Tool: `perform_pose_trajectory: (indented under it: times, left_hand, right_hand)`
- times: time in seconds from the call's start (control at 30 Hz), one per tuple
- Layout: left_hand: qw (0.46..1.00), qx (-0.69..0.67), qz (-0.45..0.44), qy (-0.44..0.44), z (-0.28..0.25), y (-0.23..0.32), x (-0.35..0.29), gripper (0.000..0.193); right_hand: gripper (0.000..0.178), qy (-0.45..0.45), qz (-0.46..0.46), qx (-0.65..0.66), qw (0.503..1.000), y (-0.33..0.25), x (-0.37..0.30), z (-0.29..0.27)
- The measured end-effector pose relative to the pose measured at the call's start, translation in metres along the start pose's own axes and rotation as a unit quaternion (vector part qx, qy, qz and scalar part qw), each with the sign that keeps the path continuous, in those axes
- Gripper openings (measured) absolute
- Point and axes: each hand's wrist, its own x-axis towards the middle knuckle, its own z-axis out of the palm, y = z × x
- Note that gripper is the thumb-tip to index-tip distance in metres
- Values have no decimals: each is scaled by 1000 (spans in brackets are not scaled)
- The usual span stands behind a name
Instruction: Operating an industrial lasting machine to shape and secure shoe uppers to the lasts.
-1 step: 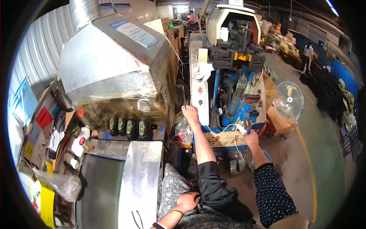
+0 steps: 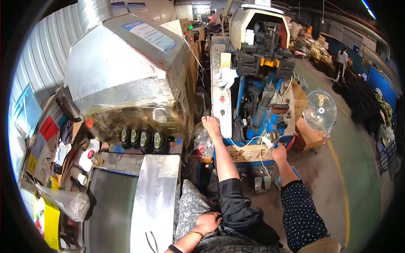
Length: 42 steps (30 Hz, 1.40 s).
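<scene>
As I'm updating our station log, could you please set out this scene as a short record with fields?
Left hand: resting on the lap
Right hand: at a white-corded item by the machine; grip unclear
Bare foot: extended toward the machine's left side
Left side: metal hood, four dark shoe-like items in a row
Right side: round fan
Background: standing person

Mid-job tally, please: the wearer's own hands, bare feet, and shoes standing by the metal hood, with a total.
Wearer's hands: 2, the left hand on the lap, the right hand at the machine's near corner
Bare foot: 1
Dark shoes by the metal hood: 4
Total: 7
</scene>
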Motion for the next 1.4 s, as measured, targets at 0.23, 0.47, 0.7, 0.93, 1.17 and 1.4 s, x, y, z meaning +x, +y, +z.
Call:
perform_pose_trajectory:
  times: [0.23,0.47,0.7,0.93,1.17,1.4]
  left_hand:
    - [999,34,26,-16,6,-4,-7,40]
    - [1000,3,11,-18,6,-3,3,39]
    - [998,41,20,-39,4,-2,-3,39]
    - [999,15,13,-27,5,-1,-2,39]
    - [999,39,10,-29,4,-2,-10,41]
    - [999,29,13,-16,7,2,0,38]
  right_hand:
    - [34,20,-24,-5,1000,-6,-2,-7]
    - [28,23,-9,5,1000,-3,0,-6]
    - [29,24,-9,-2,1000,-5,1,-5]
    - [29,11,-11,5,1000,-4,0,0]
    - [27,22,-17,20,999,-7,0,-2]
    - [27,13,-6,26,1000,3,1,-3]
